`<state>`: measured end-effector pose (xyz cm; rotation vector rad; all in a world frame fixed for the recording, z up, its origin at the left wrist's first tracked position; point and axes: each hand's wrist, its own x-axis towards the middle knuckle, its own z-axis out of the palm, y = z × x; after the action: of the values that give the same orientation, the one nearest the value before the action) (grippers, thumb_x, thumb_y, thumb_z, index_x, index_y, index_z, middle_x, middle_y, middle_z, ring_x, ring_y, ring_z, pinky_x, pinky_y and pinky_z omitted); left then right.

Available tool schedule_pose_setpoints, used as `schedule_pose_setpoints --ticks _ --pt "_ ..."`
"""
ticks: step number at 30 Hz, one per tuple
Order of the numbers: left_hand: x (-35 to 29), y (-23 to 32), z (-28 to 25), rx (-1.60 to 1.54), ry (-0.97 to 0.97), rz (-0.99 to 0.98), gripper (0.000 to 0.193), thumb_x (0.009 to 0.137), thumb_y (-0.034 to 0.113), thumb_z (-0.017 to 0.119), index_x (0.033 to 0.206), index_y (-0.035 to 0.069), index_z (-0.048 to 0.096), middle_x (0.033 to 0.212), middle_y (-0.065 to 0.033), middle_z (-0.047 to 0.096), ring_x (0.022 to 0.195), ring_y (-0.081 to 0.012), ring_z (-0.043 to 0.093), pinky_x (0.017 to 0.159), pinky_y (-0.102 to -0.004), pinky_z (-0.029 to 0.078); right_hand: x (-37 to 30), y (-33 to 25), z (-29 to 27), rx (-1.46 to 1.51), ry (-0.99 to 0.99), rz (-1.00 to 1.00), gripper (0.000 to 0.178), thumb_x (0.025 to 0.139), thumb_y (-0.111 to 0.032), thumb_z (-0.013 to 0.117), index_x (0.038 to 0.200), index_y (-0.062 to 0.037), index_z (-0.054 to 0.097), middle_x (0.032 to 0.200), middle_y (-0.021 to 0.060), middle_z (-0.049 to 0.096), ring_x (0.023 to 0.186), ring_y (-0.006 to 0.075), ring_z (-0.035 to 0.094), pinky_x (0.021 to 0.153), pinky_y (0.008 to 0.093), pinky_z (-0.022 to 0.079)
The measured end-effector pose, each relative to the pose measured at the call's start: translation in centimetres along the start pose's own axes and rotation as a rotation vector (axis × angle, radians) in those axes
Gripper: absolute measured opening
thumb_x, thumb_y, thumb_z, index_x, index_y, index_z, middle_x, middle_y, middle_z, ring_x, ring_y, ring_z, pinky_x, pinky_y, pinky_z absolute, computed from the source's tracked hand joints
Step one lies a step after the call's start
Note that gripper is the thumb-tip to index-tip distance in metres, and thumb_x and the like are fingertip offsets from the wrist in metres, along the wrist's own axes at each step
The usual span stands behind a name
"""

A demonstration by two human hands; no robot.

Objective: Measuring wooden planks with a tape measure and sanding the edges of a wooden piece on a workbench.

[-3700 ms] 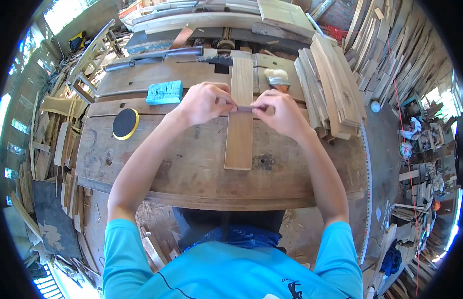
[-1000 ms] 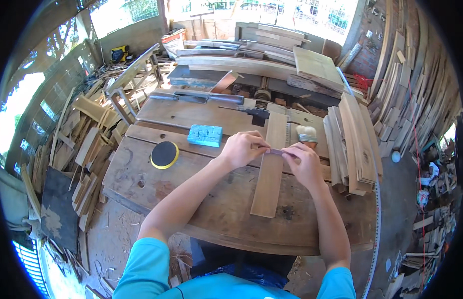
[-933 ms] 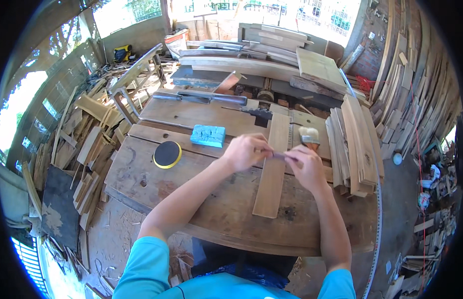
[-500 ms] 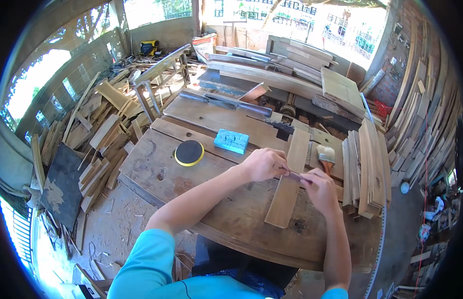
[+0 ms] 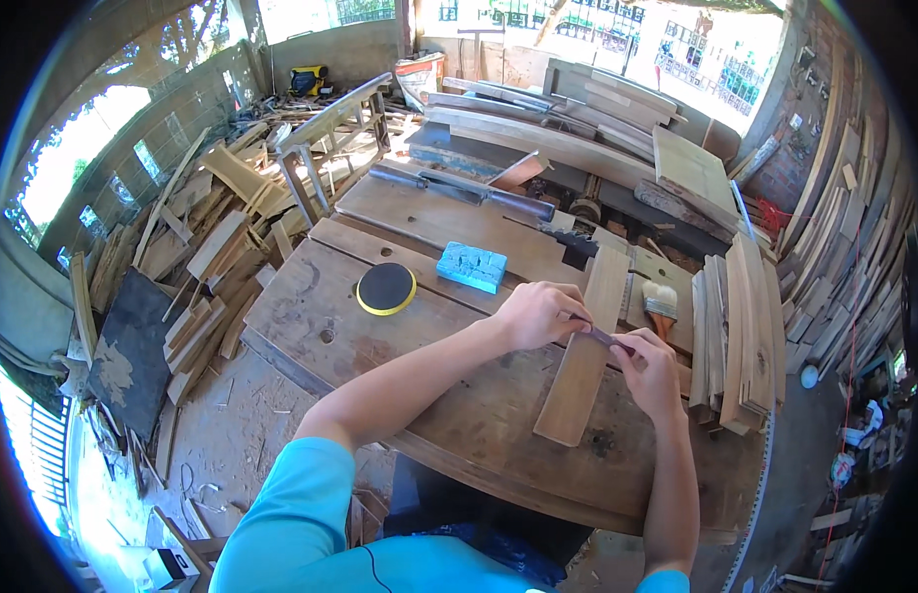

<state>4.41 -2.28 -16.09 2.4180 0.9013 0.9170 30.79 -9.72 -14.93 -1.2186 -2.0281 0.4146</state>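
My left hand (image 5: 545, 314) and my right hand (image 5: 649, 374) each pinch one end of a narrow purplish-brown strip (image 5: 604, 338), which looks like folded sandpaper. They hold it stretched between them, just above a long flat board (image 5: 570, 400) that lies lengthwise on the workbench (image 5: 459, 405). Whether the strip touches the board I cannot tell. Left of my hands are a light-blue block (image 5: 472, 267) and a round black pad with a yellow rim (image 5: 387, 289). A paintbrush (image 5: 662, 304) with pale bristles and an orange-brown handle lies beyond my right hand.
Narrow boards (image 5: 741, 341) stand stacked at the bench's right edge. Long metal clamp bars (image 5: 459, 188) lie across its far side, before a pile of planks (image 5: 548, 138). Scrap wood (image 5: 217, 257) heaps on the floor at left; more timber (image 5: 834, 247) leans along the right wall.
The whole view has shifted a little, so the bench appears slightly right of before. Both hands keep their pinch on the strip, which now slopes a little differently between them.
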Motion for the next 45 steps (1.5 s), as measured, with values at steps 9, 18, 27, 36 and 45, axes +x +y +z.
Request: schedule_pose_setpoints --ticks 9,18,27,36,45 --pt "-0.3 -0.1 0.2 0.082 0.060 0.048 0.018 0.096 0.027 0.081 0.107 0.014 0.086 0.109 -0.0036 0.078 0.089 -0.0306 0.077 0.075 -0.0420 0.062 -0.3 -0.3 -0.1 0.023 -0.027 0.020 0.022 0.102 -0.010 0.074 0.121 0.0010 0.077 0.105 0.0153 0.078 0.083 0.0252 0.075 0.075 0.0356 0.059" --pt "-0.6 0.4 -0.2 0.108 -0.042 0.034 0.019 0.097 0.031 0.078 0.105 0.015 0.085 0.108 -0.0040 0.076 0.092 -0.0308 0.077 0.077 -0.0445 0.061 -0.3 0.0 0.0 0.024 -0.017 0.056 0.021 0.103 -0.008 0.073 0.122 -0.0011 0.079 0.098 0.0139 0.077 0.078 0.0199 0.072 0.070 0.0308 0.057" --pt "0.2 1.1 -1.5 0.011 -0.166 0.013 0.018 0.095 0.032 0.080 0.101 0.017 0.087 0.105 -0.0039 0.078 0.092 -0.0322 0.077 0.081 -0.0449 0.061 -0.8 0.8 -1.0 0.148 -0.125 0.079 0.022 0.098 -0.008 0.078 0.119 -0.0007 0.081 0.090 0.0087 0.076 0.071 0.0140 0.065 0.064 0.0309 0.052" --pt "-0.1 0.2 -0.8 -0.061 -0.144 -0.018 0.011 0.095 0.025 0.081 0.102 0.020 0.088 0.101 -0.0022 0.077 0.082 -0.0269 0.075 0.073 -0.0399 0.059 -0.7 0.5 -0.8 0.146 -0.136 0.097 0.022 0.097 -0.013 0.080 0.118 -0.0086 0.085 0.082 0.0097 0.072 0.066 0.0185 0.065 0.063 0.0342 0.051" --pt "-0.6 0.7 -0.6 -0.079 -0.156 0.039 0.011 0.092 0.018 0.084 0.102 0.017 0.088 0.102 -0.0041 0.078 0.076 -0.0209 0.073 0.069 -0.0357 0.059 -0.5 1.9 -1.0 0.077 -0.101 -0.032 0.021 0.097 -0.013 0.079 0.117 -0.0098 0.085 0.092 0.0108 0.078 0.068 0.0221 0.068 0.065 0.0362 0.054"
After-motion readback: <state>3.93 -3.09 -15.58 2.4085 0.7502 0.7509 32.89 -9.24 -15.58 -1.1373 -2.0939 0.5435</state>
